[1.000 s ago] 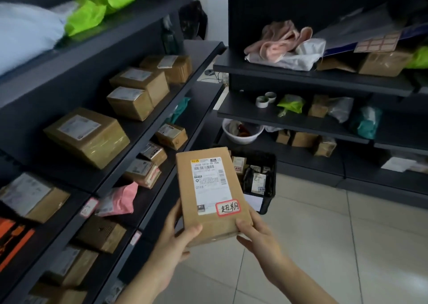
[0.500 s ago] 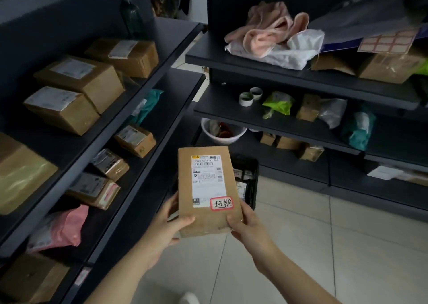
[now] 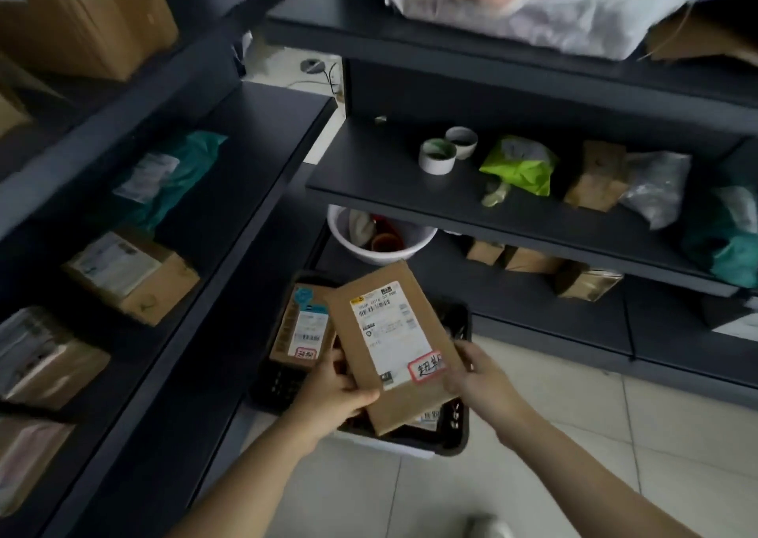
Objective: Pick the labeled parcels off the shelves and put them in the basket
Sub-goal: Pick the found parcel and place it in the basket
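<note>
Head view is showing me both hands gripping one brown parcel (image 3: 389,344) by its near end. The left hand (image 3: 332,390) is pinching the near left edge with the thumb lying on top. The right hand (image 3: 480,377) is curling round the near right edge, beside the red-bordered handwritten sticker. The parcel is tilting, label up, and hanging directly above the black basket (image 3: 272,386) on the tiled floor; I cannot tell whether its underside is touching anything inside. Just left of the grip and a little beyond it, another labelled parcel (image 3: 301,324) is lying in the basket. Beyond the grip a white basin (image 3: 385,250) is sitting on a low shelf. Farther out I am seeing two tape rolls (image 3: 437,156) and a lime-green bag (image 3: 521,166) resting on the next shelf up, while far to the left a labelled carton (image 3: 131,275) and a teal bag (image 3: 176,176) are sitting on the side rack
</note>
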Demonstrator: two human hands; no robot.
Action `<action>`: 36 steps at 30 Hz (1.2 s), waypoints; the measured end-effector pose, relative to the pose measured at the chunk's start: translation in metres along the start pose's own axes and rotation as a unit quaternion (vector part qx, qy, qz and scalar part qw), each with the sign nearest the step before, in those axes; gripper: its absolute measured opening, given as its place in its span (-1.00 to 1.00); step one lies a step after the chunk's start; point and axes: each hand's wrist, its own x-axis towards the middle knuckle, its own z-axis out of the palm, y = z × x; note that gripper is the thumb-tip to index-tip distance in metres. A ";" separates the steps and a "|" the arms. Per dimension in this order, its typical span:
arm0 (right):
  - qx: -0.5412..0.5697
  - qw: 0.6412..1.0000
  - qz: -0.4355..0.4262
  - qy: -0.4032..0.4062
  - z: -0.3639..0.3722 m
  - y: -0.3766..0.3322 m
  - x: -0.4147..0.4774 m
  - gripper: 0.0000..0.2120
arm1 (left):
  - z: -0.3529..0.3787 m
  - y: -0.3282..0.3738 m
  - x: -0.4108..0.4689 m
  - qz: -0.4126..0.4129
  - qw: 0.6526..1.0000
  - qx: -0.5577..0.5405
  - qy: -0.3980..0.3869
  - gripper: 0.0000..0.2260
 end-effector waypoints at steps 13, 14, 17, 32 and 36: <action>-0.193 0.976 -0.095 -0.043 -0.025 0.113 0.278 -0.66 | 0.046 -0.090 0.223 0.064 0.998 0.022 -0.016 -0.73; -0.216 0.970 -0.100 -0.046 -0.027 0.117 0.287 -0.60 | 0.044 -0.097 0.231 0.067 0.997 0.026 -0.014 -0.73; -0.261 0.955 -0.131 -0.050 -0.022 0.116 0.296 -0.16 | 0.031 -0.111 0.246 0.082 0.995 0.057 0.016 -0.74; -0.526 0.828 -0.190 0.047 0.053 0.096 0.279 0.33 | 0.014 -0.134 0.265 0.193 0.963 0.178 0.055 -0.64; -0.509 0.828 -0.231 0.033 0.036 0.093 0.282 0.27 | 0.014 -0.144 0.277 0.208 0.939 0.258 0.092 -0.65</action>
